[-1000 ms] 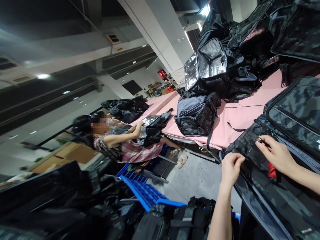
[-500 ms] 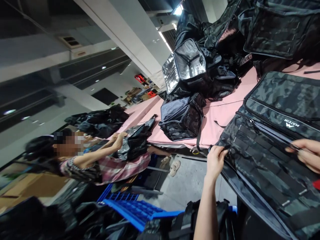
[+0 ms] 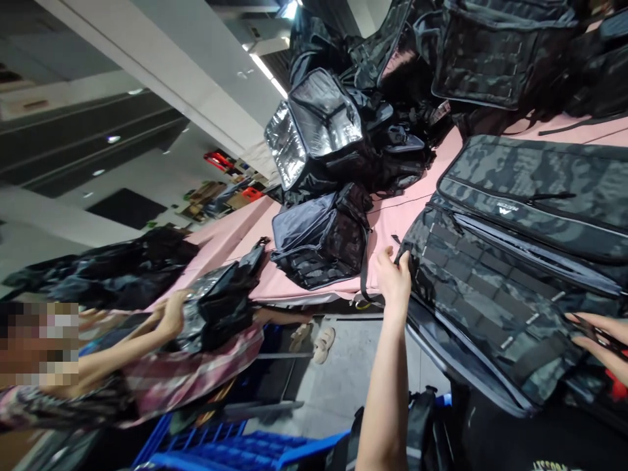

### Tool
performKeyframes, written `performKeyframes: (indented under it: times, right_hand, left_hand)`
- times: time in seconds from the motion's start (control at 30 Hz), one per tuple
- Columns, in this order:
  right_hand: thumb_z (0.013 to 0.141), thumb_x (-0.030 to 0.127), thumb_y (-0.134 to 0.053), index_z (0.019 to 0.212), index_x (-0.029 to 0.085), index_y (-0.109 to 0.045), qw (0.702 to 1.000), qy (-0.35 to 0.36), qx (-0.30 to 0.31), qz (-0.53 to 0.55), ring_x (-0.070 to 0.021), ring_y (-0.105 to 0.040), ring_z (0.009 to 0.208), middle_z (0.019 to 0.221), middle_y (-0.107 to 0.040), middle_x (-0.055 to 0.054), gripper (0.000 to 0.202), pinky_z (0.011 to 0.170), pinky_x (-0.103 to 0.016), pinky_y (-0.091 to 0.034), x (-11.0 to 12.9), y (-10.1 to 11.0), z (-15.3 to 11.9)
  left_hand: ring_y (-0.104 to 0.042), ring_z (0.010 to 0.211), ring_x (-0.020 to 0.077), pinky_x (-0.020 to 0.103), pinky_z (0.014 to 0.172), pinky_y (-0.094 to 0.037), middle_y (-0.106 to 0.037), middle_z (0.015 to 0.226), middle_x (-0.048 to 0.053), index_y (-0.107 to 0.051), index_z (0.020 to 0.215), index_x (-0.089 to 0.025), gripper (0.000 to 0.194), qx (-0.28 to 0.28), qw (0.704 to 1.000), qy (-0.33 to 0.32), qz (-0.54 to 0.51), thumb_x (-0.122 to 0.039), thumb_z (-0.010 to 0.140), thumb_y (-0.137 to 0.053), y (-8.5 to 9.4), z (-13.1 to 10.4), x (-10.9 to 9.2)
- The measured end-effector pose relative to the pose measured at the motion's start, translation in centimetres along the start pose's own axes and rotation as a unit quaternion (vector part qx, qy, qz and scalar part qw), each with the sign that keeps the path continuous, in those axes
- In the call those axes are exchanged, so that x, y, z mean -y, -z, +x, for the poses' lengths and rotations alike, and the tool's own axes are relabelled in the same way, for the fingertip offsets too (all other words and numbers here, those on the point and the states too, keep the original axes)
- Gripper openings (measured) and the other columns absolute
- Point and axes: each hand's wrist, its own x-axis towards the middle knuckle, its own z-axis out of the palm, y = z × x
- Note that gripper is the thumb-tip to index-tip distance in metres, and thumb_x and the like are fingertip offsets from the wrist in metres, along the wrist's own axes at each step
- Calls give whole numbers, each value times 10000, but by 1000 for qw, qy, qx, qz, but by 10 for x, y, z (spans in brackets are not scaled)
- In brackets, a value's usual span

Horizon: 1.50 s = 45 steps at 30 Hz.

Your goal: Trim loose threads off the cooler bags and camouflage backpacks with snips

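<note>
A dark camouflage backpack with a white logo lies on the right, its front zip partly open and showing grey lining. My left hand is at its left edge, thumb and forefinger apart, the thumb close to or touching the fabric. At the right border, my right hand has its fingers closed around a slender black tool, over the lower part of the backpack. The tool's exact kind is unclear, and the frame cuts off part of this hand.
The pink-covered table bears an open backpack and a silver-lined bag in a heap. A co-worker at left handles another dark bag. A blue crate stands below.
The view has swung right, so everything sits further left. My left hand's pinch at the backpack's edge has loosened. My right hand has moved from the zip opening down the backpack.
</note>
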Motion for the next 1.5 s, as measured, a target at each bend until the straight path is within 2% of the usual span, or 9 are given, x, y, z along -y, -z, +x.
performKeyframes:
  times: [0.07,0.2,0.33,0.6,0.87,1.1,1.3,1.4,1.5]
  right_hand:
    - [828,572,-634,1085,363,-685,999,6,7,33,-264,-694,860,1045,-710,-40,336,722,-349,-590,14,-6,19]
    - [844,509,-634,1002,252,-719,994,5,8,106,-256,-692,867,984,-720,-56,314,778,-325,-588,46,-25,56]
    - [849,529,-622,977,224,-722,993,44,9,106,-243,-685,819,944,-720,-52,345,747,-353,-577,55,-41,69]
    - [892,469,-611,976,226,-705,995,54,19,79,-199,-659,787,896,-697,-29,273,707,-300,-527,41,-48,59]
    - [889,455,-623,973,235,-711,992,61,19,106,-180,-653,735,874,-706,-11,252,669,-283,-519,55,-48,61]
    - [862,544,-608,977,244,-718,993,-4,13,114,-215,-664,811,903,-700,-28,340,718,-313,-537,52,-48,60]
    - [873,555,-585,1184,262,-586,983,-74,73,154,-233,-623,1014,1097,-652,-31,427,848,-317,-531,69,-34,47]
    - [927,490,-529,1258,257,-511,979,-40,112,163,-234,-600,1097,1159,-630,-52,405,841,-278,-536,81,-25,36]
    - [929,424,-561,1194,275,-544,982,41,123,137,-181,-667,884,1038,-668,-19,305,685,-205,-546,92,-21,29]
  left_hand:
    - [-600,866,190,323,834,-479,-638,1079,110,-612,1026,-174,193,-9,998,-44,-50,-260,854,-605,3,-25,-17]
    - [-643,812,175,298,794,-534,-697,990,49,-645,1091,-240,259,245,944,-162,-148,-320,845,-658,6,-93,-49]
    - [-653,877,204,318,805,-547,-707,944,66,-676,1077,-224,216,220,949,-194,-114,-298,882,-617,1,-129,-60]
    - [-648,841,213,326,763,-541,-700,914,84,-701,1030,-200,192,226,944,-229,-76,-252,902,-566,-6,-131,-58]
    - [-572,676,137,240,660,-451,-625,677,18,-663,687,-173,191,176,950,14,-257,-213,852,-578,-2,-135,-62]
    - [-491,611,101,214,611,-426,-584,637,2,-665,706,-140,344,111,847,240,-462,-477,735,-730,14,-133,-49]
    - [-539,679,116,219,683,-443,-658,691,30,-742,768,-135,332,155,865,257,-402,-459,702,-772,21,-141,-51]
    - [-550,681,125,223,679,-437,-654,671,31,-750,780,-134,352,171,861,257,-404,-478,707,-762,17,-143,-52]
    - [-550,679,127,222,666,-434,-657,676,36,-757,796,-132,371,173,859,254,-409,-493,710,-753,14,-144,-51]
